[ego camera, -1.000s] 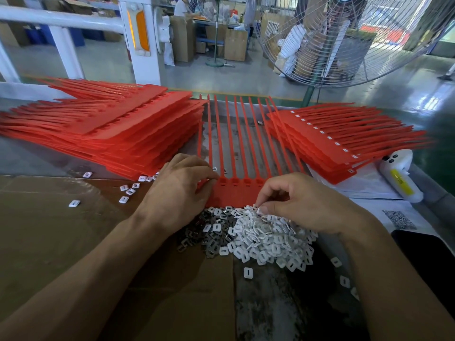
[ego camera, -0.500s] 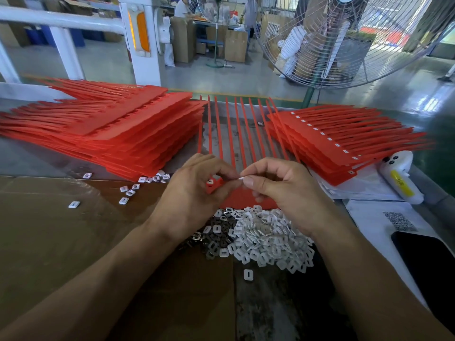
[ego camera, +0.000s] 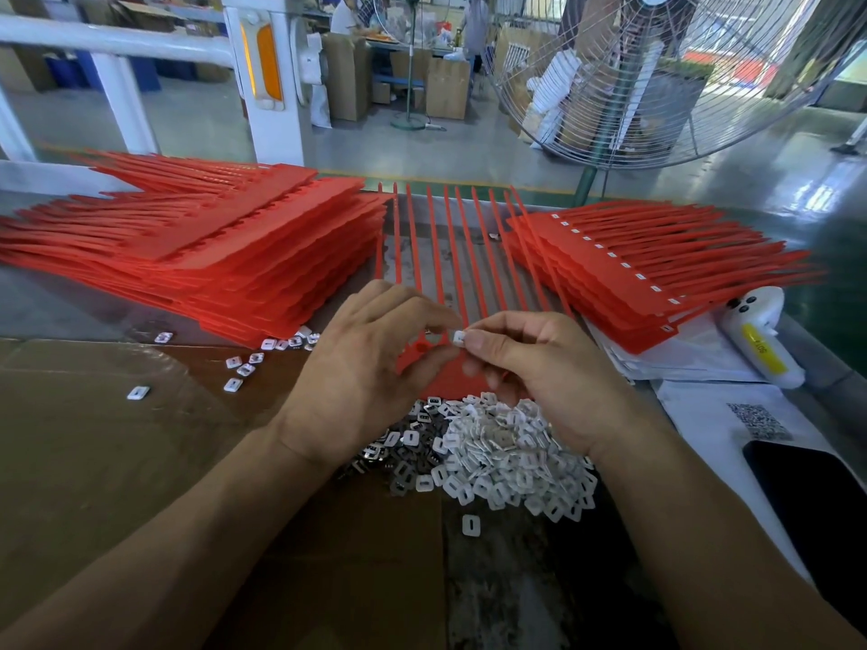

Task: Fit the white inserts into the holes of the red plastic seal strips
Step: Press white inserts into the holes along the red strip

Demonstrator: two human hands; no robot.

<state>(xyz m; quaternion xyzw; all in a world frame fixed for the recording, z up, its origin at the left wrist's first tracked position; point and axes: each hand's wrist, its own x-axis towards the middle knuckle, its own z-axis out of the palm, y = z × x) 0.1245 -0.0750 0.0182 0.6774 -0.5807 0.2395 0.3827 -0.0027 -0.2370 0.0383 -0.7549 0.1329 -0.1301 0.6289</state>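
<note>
Factory tabletop (ego camera: 140,462) | both hands pinched one white insert (ego camera: 459,338) above the seal strip (ego camera: 450,377) at 12 o'clock | tiny, light, rigid: grip edges.

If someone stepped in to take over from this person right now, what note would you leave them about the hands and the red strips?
Right hand: pinches one white insert between thumb and forefinger, just above the red strip sheet in the middle.
Left hand: fingertips meet that same insert, over the sheet's near edge.
Loose inserts: heaped just below the hands; a few lie scattered to the left.
Done: the stack on the right shows a row of white inserts along its top sheet.
Left: seat this insert, fill the rest of the middle sheet, then work through the stack on the left, which shows no inserts.
</note>
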